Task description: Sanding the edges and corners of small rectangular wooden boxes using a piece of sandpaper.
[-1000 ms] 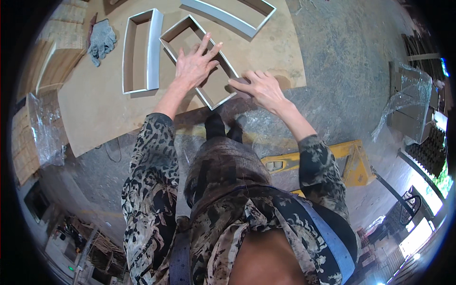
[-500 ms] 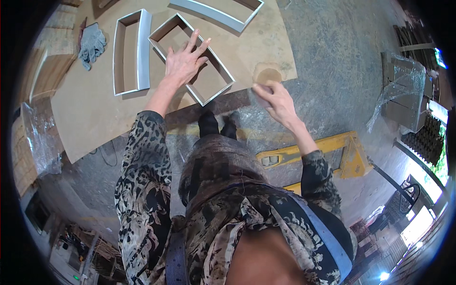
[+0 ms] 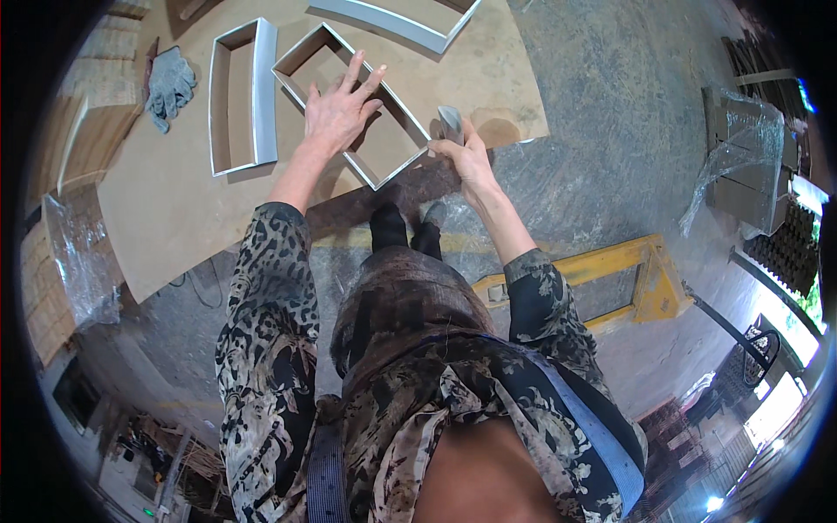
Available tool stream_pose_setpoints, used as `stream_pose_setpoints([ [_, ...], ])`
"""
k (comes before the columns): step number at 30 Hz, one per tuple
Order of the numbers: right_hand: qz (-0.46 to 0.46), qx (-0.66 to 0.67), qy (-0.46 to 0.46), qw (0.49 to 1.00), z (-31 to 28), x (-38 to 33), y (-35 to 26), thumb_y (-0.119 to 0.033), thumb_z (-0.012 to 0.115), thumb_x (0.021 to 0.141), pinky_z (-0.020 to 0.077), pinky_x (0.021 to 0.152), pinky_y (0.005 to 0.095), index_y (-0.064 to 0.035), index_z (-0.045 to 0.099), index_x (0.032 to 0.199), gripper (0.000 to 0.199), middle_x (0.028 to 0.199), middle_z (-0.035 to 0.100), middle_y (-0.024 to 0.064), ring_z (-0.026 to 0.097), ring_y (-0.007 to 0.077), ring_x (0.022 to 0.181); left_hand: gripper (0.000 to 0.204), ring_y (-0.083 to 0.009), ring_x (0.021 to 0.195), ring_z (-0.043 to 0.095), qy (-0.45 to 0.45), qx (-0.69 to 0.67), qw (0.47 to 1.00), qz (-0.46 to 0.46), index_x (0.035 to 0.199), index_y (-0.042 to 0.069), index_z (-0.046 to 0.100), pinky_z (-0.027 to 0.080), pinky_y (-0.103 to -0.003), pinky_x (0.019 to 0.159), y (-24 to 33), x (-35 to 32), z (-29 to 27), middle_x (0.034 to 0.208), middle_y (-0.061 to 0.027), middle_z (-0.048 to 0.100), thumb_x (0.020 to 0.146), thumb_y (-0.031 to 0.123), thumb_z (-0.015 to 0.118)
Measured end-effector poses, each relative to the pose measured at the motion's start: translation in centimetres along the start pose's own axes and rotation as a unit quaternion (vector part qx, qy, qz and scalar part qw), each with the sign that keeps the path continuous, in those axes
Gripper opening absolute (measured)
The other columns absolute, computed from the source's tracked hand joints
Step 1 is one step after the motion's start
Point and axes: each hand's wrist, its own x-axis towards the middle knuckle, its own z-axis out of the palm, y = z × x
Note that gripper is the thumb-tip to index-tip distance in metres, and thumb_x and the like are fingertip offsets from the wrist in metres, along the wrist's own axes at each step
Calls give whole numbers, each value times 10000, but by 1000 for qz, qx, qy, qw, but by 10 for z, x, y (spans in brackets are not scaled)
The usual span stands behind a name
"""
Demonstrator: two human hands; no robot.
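Note:
My left hand lies over the middle frame-like box, its fingers stretched and spread across the open top and rim. This shallow, white-edged tray stands tilted on a brown board. My right hand is closed on a thin grey flat piece with a rounded end, just beside the box's near right corner. Its exact kind cannot be made out. A second white-edged box sits to the left, slightly curved. Another curved box lies at the far side, partly cut off by the view.
A grey work glove rests at the board's left. Stacked brown panels and plastic wrap are farther left. A yellow pallet-truck frame stands on the floor to my right. Wrapped cartons stand at the far right.
My right hand has moved left with the grey piece, from beside the round stain on the board to the box's near right corner. My left hand stays on the box.

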Motion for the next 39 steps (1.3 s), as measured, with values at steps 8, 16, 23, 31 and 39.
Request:
stream_pose_setpoints([
  [8,0,-1,40,999,-5,-5,14,-34,593,677,433,745,307,-22,433,1204,551,924,507,68,514,182,877,519,-227,1164,470,33,-22,999,14,1351,366,289,327,-614,931,-1,2,6,1466,-14,187,868,435,467],
  [16,-300,-483,7,823,-19,-32,-21,-23,643,621,450,834,377,-190,410,1288,726,1134,440,143,495,325,1028,525,-237,1162,470,24,-27,999,9,1347,368,297,319,-607,941,-1,2,3,1465,-17,187,861,434,482],
  [23,-397,-587,-81,701,-29,-17,-23,-30,619,660,445,734,360,-208,550,1127,505,1062,494,99,542,264,909,529,-239,1157,474,23,-33,999,6,1345,368,301,325,-597,942,-1,1,3,1462,-15,195,855,438,488],
  [31,-445,-563,-131,683,-40,1,-20,-33,601,700,434,754,372,-245,564,1148,497,1105,495,123,534,284,917,539,-232,1145,484,37,-28,999,8,1341,366,312,337,-596,931,1,2,2,1459,-11,204,844,432,511],
  [39,-425,-567,-186,680,-42,5,-24,-33,604,707,428,791,387,-282,539,1181,539,1056,502,144,524,296,886,524,-220,1165,475,1,-19,1000,3,1353,339,306,322,-597,953,1,1,-4,1477,8,154,864,421,478],
])
